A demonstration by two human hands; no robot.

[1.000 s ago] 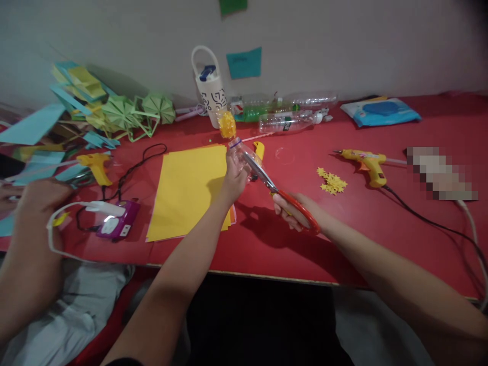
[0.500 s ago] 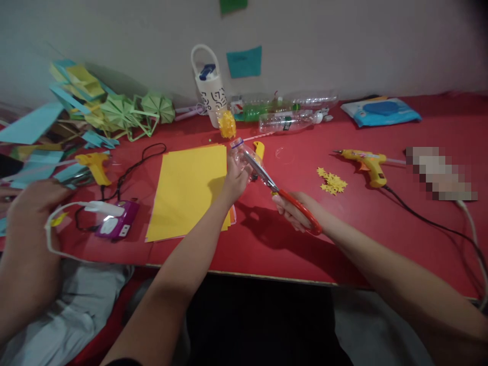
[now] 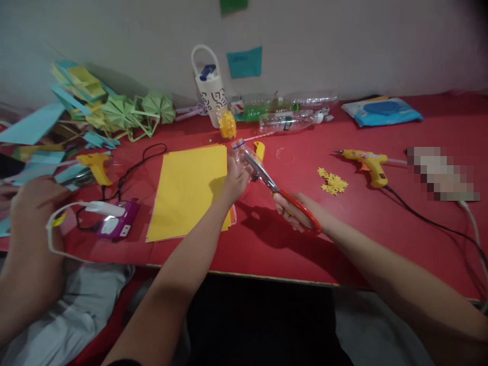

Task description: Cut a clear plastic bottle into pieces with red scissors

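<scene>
Fingers of my left hand [image 3: 237, 179] are wrapped round a clear plastic bottle top [image 3: 238, 146], a cut-off neck piece with a purple ring at its mouth. My right hand [image 3: 286, 211] grips a large pair of scissors [image 3: 301, 209] with red handles. Their silver blades point up and left and meet the plastic close to my left fingers. Whether the blades are fully closed is hard to see. Just behind the bottle top lies a yellow cutter [image 3: 260, 149]. Yellow paper sheets [image 3: 186, 193] lie in a stack left of my left hand.
Small yellow stars [image 3: 334, 183] and a glue gun [image 3: 368, 163] lie to the right. Plastic bottles [image 3: 285, 122], a white tumbler [image 3: 211, 96] and a wipes pack [image 3: 383, 112] line the wall. Leftward are another glue gun [image 3: 95, 166], a purple power adapter [image 3: 118, 221] and another person's arm [image 3: 36, 229].
Both my hands, the scissors and the bottle top stay in nearly the same place. The view has shifted very slightly, and the other person's arm has moved a little to the right.
</scene>
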